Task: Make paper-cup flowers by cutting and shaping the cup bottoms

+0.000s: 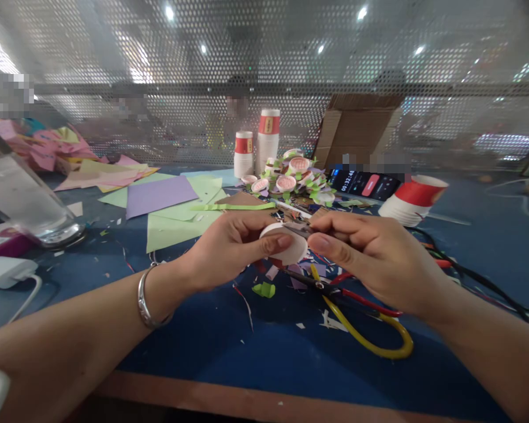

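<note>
A blue table (255, 346) was seen, covered with small paper scraps. A cardboard piece (357, 132) was stood at the far side. A purple sheet (158, 197) was laid at the left among green ones. Stacked paper cups (268, 141) were placed behind. The left hand (229, 249) and the right hand (370, 258) were met above the table middle, both closed. Scissors (361, 320) with yellow and red handles were laid just under them. A round white paper piece (293, 252) was gripped by the left thumb and fingers, and its top edge was pinched by the right hand.
</note>
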A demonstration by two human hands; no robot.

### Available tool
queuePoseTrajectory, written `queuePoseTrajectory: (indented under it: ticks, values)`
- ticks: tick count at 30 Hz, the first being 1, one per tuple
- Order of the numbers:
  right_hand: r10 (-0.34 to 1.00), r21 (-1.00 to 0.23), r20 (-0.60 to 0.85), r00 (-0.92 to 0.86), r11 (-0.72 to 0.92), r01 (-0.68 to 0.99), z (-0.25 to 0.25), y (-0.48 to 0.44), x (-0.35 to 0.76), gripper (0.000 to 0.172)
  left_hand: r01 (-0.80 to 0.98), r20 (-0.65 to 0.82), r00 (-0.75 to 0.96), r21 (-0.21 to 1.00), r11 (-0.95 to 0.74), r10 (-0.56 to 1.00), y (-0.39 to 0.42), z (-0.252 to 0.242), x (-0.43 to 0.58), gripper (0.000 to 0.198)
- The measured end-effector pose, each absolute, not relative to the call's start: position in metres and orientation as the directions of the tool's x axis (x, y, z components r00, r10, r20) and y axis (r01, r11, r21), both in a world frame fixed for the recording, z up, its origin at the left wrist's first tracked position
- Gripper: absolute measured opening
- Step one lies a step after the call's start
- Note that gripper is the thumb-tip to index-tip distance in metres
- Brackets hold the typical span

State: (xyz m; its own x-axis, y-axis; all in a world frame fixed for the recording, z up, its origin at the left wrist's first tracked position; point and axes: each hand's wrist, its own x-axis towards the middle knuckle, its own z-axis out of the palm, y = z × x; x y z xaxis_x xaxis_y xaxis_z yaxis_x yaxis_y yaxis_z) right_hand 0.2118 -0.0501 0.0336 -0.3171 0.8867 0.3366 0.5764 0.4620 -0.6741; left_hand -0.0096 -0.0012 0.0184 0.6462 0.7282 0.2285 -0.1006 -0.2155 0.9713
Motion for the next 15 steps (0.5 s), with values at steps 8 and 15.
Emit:
queuePoseTrajectory:
  ticks: [8, 15]
  values:
    - [0.847, -0.570, 0.390, -0.362, 0.531, 0.627, 0.0332, -0.0509, 0.2102, 0.035, -0.089, 0.332, 0.649, 0.927, -0.365, 0.684, 0.0016, 0.0165, -0.0104, 0.008]
    - [0.787, -0.442, 0.472, -0.397, 0.601, 0.667, 0.0302, -0.0539, 0.2121, 0.031, -0.026, 0.329, 0.667, 0.907, -0.421, 0.668, 0.0000, 0.0165, -0.0137, 0.013]
